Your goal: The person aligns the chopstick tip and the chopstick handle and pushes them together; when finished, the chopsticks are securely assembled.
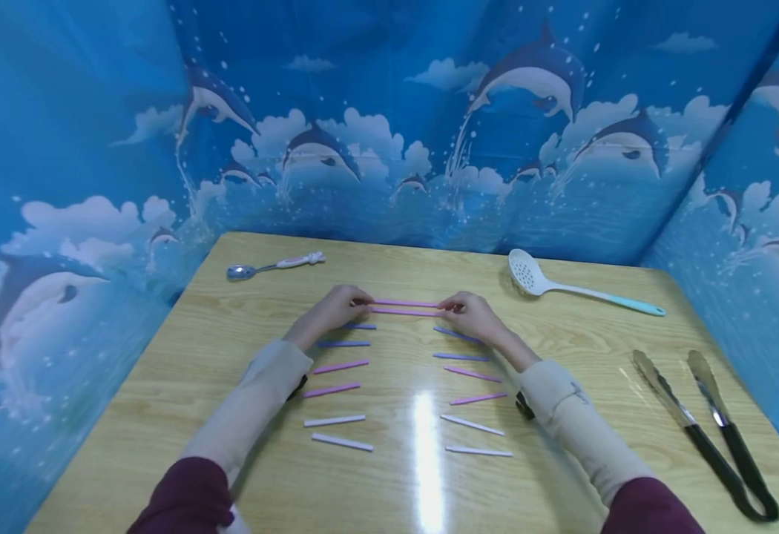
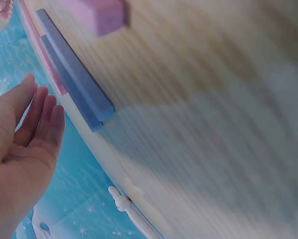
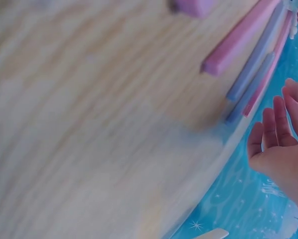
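Two pink sticks (image 1: 404, 302) lie side by side across the far middle of the table. At their left ends is my left hand (image 1: 332, 311), fingertips right at the ends; my right hand (image 1: 475, 317) is at the right ends in the same way. In the left wrist view the left hand (image 2: 27, 137) has loosely bent fingers, beside the end of a pink stick (image 2: 50, 69). The right wrist view has the right hand (image 3: 281, 134) with gently bent fingers near a pink stick (image 3: 268, 74). Neither wrist view shows a stick between the fingers.
Nearer me, two columns of short sticks run down the table: blue (image 1: 344, 343), pink (image 1: 341, 366) and white (image 1: 334, 420). A spoon (image 1: 276, 265) lies back left, a slotted skimmer (image 1: 563, 285) back right, and black-handled tongs (image 1: 710, 430) at right. A dolphin-print curtain (image 1: 389, 119) stands behind.
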{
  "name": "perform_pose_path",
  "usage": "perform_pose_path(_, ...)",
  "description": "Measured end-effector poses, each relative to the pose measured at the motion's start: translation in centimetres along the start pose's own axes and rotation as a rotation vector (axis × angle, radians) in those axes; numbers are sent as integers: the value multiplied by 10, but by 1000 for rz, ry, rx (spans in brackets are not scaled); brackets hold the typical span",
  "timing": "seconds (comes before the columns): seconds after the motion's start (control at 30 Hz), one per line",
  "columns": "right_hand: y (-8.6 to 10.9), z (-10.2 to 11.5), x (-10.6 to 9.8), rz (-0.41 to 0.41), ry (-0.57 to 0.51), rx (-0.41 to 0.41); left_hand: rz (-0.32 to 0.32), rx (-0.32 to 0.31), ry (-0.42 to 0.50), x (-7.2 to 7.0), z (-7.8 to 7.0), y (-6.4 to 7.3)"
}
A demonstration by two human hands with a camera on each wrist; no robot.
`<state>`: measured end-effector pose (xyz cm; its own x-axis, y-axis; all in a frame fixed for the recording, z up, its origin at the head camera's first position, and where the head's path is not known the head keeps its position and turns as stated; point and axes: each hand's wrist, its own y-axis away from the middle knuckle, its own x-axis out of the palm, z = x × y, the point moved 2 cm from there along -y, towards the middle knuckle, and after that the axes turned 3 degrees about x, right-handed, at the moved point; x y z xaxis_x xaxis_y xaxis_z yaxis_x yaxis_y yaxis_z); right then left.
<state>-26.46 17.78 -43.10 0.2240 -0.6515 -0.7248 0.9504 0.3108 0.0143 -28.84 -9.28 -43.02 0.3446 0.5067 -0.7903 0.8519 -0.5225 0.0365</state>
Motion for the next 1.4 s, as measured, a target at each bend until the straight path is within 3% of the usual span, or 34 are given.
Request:
perform_pose_path(0.17, 9, 3, -5, -12, -13, -15, -13, 4, 80, -3, 4, 14)
perform_pose_path(0.4, 24, -3, -9, 38, -20, -17, -19, 15, 148, -5, 11, 32)
perform_pose_path(0.57, 29, -9, -8, 50, -13, -13, -6, -33, 158, -4, 18, 39)
perform_pose_path(0.93, 33, -17, -4, 69, -15, -7, 1, -21, 198, 5, 27, 37)
perform_pose_path(1.2, 32, -19, -1, 41, 9, -31, 20, 30, 176, 5, 27, 37)
perform_pose_path(1.4, 33, -18, 0, 27, 20, -44, 26, 17, 150, 7, 27, 36)
